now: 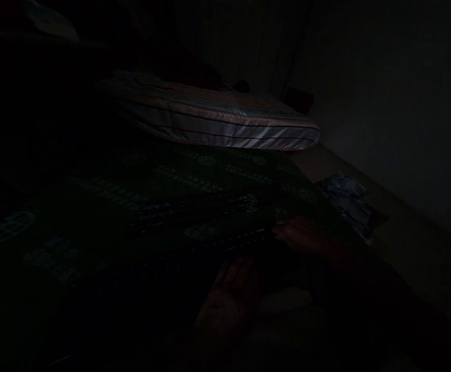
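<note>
The room is very dark. My right hand (301, 236) rests on a green printed mat (93, 206), its fingers closed on the right end of a long dark piece with rows of small pale dots (202, 227); I cannot tell what that piece is. It stretches leftward across the mat. My left hand (229, 297) lies nearer to me, just below the dark piece, with its fingers stretched out flat and nothing visible in them. A pale shape (287, 302) sits just to the right of my left hand, too dim to name.
A striped mattress (218, 121) lies at the far end of the mat. Crumpled pale paper or plastic (345, 199) lies on the bare floor to the right. A plain wall (396, 103) rises along the right side.
</note>
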The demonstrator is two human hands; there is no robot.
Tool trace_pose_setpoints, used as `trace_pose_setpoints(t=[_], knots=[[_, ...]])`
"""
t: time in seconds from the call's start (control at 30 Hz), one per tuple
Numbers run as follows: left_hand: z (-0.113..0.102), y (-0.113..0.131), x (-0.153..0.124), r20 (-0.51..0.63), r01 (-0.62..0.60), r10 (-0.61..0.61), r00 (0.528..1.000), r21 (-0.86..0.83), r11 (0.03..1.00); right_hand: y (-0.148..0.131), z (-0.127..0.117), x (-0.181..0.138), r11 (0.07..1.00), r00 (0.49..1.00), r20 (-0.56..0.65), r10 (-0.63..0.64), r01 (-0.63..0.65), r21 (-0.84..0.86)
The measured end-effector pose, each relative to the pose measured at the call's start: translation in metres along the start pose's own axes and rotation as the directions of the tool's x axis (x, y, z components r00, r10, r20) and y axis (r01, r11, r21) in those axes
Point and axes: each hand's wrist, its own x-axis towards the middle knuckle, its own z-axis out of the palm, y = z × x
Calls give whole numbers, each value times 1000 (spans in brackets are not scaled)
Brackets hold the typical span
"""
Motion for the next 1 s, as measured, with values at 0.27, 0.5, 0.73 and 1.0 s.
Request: trace_pose_setpoints(t=[0.27, 0.5, 0.73, 1.0], knots=[[4, 0, -2, -14, -7, 7, 1000, -18, 1000, 2, 3, 0, 1000, 1000, -14, -25, 25, 10], [-6, -1, 0, 88, 37, -29, 996, -83, 996, 9, 10, 5, 999, 1000, -16, -13, 14, 50], [-12, -1, 1, 121, 43, -34, 992, -70, 997, 11, 5, 7, 992, 1000, 9, -18, 17, 126], [-8, -5, 0, 123, 6, 6, 992, -92, 996, 14, 21, 2, 971, 995, -99, 32, -7, 240]])
